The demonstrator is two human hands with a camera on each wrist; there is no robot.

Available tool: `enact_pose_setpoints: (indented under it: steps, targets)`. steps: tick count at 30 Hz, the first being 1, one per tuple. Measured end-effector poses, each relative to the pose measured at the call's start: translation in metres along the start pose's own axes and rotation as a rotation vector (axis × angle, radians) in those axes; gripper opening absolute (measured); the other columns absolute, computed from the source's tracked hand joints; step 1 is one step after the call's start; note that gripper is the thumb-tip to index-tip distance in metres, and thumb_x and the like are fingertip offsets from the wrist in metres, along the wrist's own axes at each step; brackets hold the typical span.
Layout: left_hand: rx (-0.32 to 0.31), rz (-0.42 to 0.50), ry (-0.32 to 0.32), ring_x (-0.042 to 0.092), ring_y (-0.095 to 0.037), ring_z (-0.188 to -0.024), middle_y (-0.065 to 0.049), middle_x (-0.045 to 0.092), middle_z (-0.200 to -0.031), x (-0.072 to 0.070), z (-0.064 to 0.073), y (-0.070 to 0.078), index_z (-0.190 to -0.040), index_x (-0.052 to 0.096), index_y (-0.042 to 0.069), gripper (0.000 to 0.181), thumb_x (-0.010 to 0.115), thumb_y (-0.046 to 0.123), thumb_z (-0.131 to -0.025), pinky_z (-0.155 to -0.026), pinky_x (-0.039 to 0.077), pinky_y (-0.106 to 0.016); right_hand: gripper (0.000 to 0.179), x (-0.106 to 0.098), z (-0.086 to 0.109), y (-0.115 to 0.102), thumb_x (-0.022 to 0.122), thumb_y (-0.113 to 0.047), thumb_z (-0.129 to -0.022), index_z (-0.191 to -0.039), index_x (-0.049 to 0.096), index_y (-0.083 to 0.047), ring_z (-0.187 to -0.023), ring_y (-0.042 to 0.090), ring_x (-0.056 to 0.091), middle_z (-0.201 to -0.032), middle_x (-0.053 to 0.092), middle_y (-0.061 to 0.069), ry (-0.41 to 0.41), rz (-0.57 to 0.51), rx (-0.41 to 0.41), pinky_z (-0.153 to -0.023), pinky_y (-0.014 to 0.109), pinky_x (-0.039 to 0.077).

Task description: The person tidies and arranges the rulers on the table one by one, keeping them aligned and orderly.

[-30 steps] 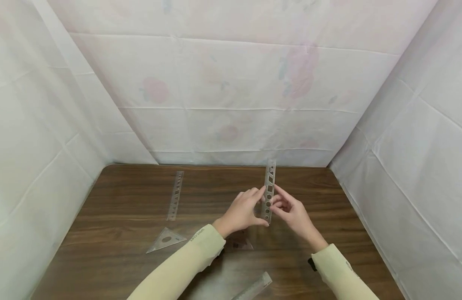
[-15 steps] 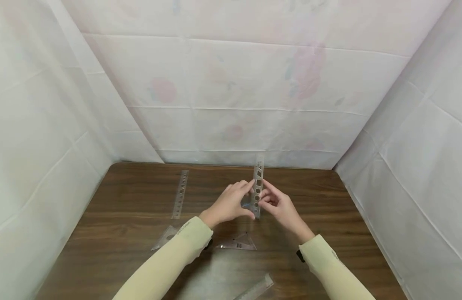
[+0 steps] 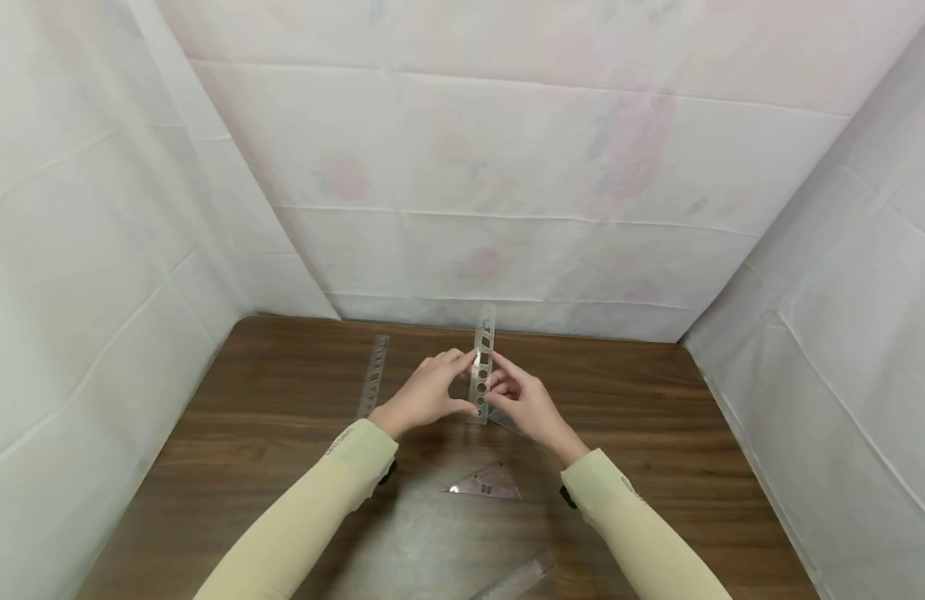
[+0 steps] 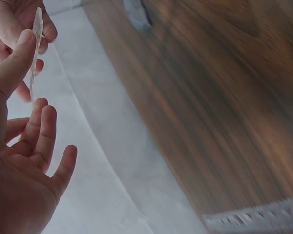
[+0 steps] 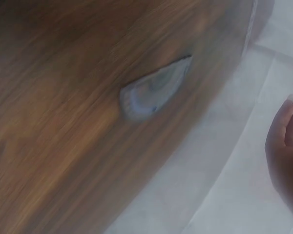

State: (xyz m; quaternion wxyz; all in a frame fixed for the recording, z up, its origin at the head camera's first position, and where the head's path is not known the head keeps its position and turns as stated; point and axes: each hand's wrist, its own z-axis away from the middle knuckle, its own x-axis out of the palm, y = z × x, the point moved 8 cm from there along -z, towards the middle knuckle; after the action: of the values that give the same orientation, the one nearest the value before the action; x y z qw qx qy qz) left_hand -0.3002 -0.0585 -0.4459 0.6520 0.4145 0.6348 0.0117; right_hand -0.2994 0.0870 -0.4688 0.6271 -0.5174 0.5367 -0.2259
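Note:
A clear stencil ruler (image 3: 482,360) with cut-out shapes is held up over the table, its long side pointing away. My left hand (image 3: 425,392) holds its left edge with thumb and fingertips; in the left wrist view the ruler (image 4: 37,36) appears edge-on beside the thumb. From the other edge, my right hand (image 3: 528,404) pinches it between thumb and index finger, the other fingers curled. Beyond the right hand lies a clear protractor (image 5: 156,92), partly covered in the head view. Only part of the right hand (image 5: 288,151) shows in the right wrist view.
Another stencil ruler (image 3: 373,379) lies to the left, partly behind the left hand. A pinkish set square (image 3: 488,483) lies nearer the front, and a clear ruler (image 3: 515,577) at the front edge of view. White cloth (image 3: 462,167) walls enclose the wooden table (image 3: 627,467).
Both hands have carried the stencil ruler left across the table. The pinkish set square has come into full view, while the left sleeve now hides a clear set square. The head view has shifted slightly.

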Motion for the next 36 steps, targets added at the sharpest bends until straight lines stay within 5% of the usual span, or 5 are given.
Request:
enact_pose_setpoints:
  steps: [17, 36]
  targets:
    - [-0.163, -0.073, -0.108, 0.058, -0.032, -0.120, -0.010, 0.064, -0.129, -0.014, 0.021, -0.062, -0.154, 0.046, 0.001, 0.081, 0.082, 0.033, -0.088, -0.105, 0.043, -0.055, 0.071, 0.062, -0.042, 0.005, 0.070, -0.004, -0.096, -0.159, 0.037, -0.005, -0.096, 0.019, 0.071, -0.114, 0.068, 0.011, -0.065, 0.056, 0.092, -0.078, 0.024, 0.057]
    - [-0.292, 0.000, -0.170, 0.060, -0.031, -0.120, -0.010, 0.063, -0.124, -0.002, 0.035, -0.100, -0.153, 0.046, 0.000, 0.079, 0.081, 0.030, -0.090, -0.109, 0.044, -0.056, 0.070, 0.096, -0.057, 0.017, 0.071, -0.008, -0.097, -0.158, 0.039, -0.005, -0.085, 0.010, 0.062, -0.108, 0.069, 0.009, -0.149, 0.106, 0.187, -0.076, 0.025, 0.052]
